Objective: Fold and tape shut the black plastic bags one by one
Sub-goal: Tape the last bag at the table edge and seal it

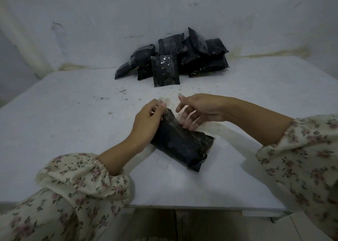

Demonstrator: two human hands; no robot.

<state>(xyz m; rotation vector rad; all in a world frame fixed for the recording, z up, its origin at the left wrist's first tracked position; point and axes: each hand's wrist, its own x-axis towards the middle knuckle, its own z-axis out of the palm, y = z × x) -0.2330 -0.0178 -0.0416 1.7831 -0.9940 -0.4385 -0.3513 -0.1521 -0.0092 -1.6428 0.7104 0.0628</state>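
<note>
Lower left and lower right of the frame: two floral sleeves, the left sleeve [73, 185] and the right sleeve [301, 149], reach in over the near edge of a white table [73, 121]. Centre of the frame: one black plastic bag [182, 143] lies flat on the table, set diagonally, its lower end toward the lower right and its upper end toward the hands. The left hand [146, 120] is at the bag's upper end with fingers curled, thumb and fingers pinching that end. A pale translucent scrap shows at its fingertips, too blurred to identify. The right hand [201, 107] is just right of the left hand, with loosely extended, spread fingers and nothing gripped. Its lower fingertips [185, 125] touch the bag's upper edge, while the index finger points toward the upper left. Beyond the hands the table surface is speckled with dark flecks. Upper centre: a pile of black bags [201, 57] sits at the far edge of the table against a stained white wall [91, 21], with one glossy bag [165, 70] propped at the front of the pile, well apart from the bag being handled.
</note>
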